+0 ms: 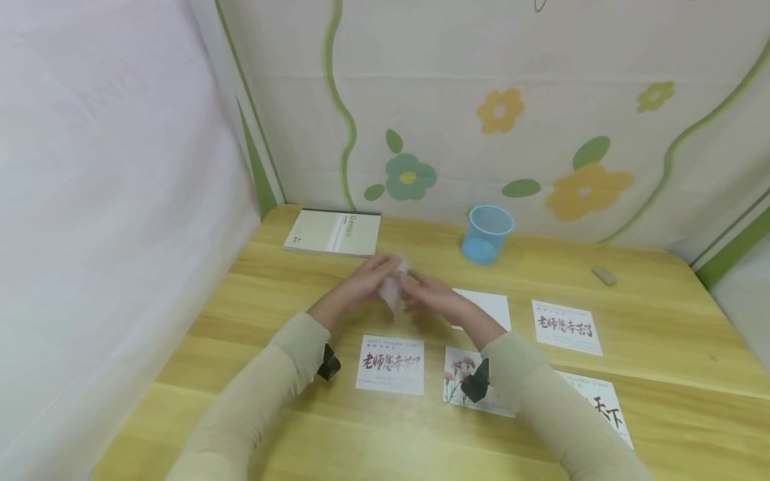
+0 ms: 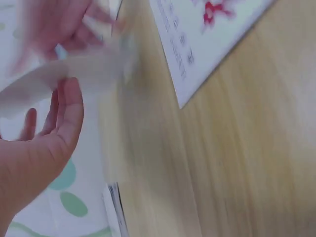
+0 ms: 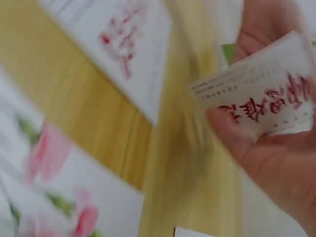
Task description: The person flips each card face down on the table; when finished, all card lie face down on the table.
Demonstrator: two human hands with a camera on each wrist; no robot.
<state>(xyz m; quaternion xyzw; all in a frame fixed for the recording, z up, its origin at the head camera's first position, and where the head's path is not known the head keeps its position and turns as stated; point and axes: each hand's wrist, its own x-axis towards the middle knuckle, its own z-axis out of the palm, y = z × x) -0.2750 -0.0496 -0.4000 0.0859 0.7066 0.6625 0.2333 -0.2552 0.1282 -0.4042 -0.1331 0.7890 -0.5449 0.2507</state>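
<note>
Above the table, a white card [image 1: 391,288] with red brush lettering is held between two bare hands and looks bent. My left hand [image 1: 368,276] grips it from the left, and in the left wrist view its curved fingers [image 2: 71,106] touch the card [image 2: 94,71]. On the other side, my right hand [image 1: 438,298] holds it; the right thumb [image 3: 229,131] lies over the printed face of the card [image 3: 266,101]. Motion blurs the right hand in the left wrist view. Below lie a red-lettered card [image 1: 391,365] and a pink flower card [image 1: 460,377], partly under the right sleeve.
A blue mesh cup [image 1: 487,234] and a notepad [image 1: 333,232] stand along the back by the flowered cloth [image 1: 457,140]. To the right are a blank white card [image 1: 490,307], two lettered cards [image 1: 565,326] and a small greyish block [image 1: 604,274].
</note>
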